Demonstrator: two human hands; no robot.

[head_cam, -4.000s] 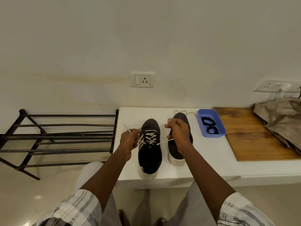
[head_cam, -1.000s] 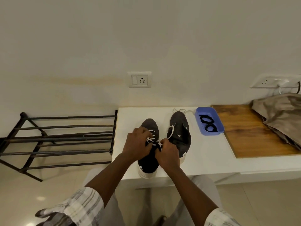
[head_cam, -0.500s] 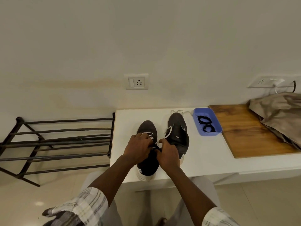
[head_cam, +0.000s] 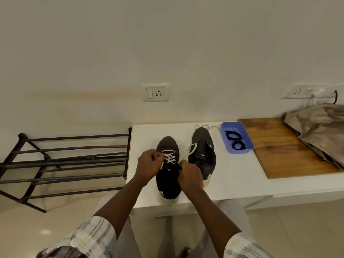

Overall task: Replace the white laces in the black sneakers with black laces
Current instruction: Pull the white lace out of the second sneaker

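Observation:
Two black sneakers stand on a white table (head_cam: 232, 175). The left sneaker (head_cam: 168, 179) carries a white lace (head_cam: 169, 157) crossed through its upper eyelets. My left hand (head_cam: 149, 167) pinches the lace at the shoe's left side. My right hand (head_cam: 189, 174) grips the lace's other end at the right side; a loose loop of it runs toward the right sneaker (head_cam: 202, 155). The right sneaker has no lace in its eyelets; a white lace (head_cam: 203, 126) lies behind its toe. A blue tray (head_cam: 249, 142) holds coiled black laces (head_cam: 235, 140).
A black metal shoe rack (head_cam: 65, 164) stands left of the table. A wooden board (head_cam: 286, 151) lies on the right of the table with a beige cloth (head_cam: 322, 127) on it. Wall sockets are behind.
My hands moved from held apart with the lace ends stretched out to close together over the left sneaker's tongue. In the last second they shifted only slightly.

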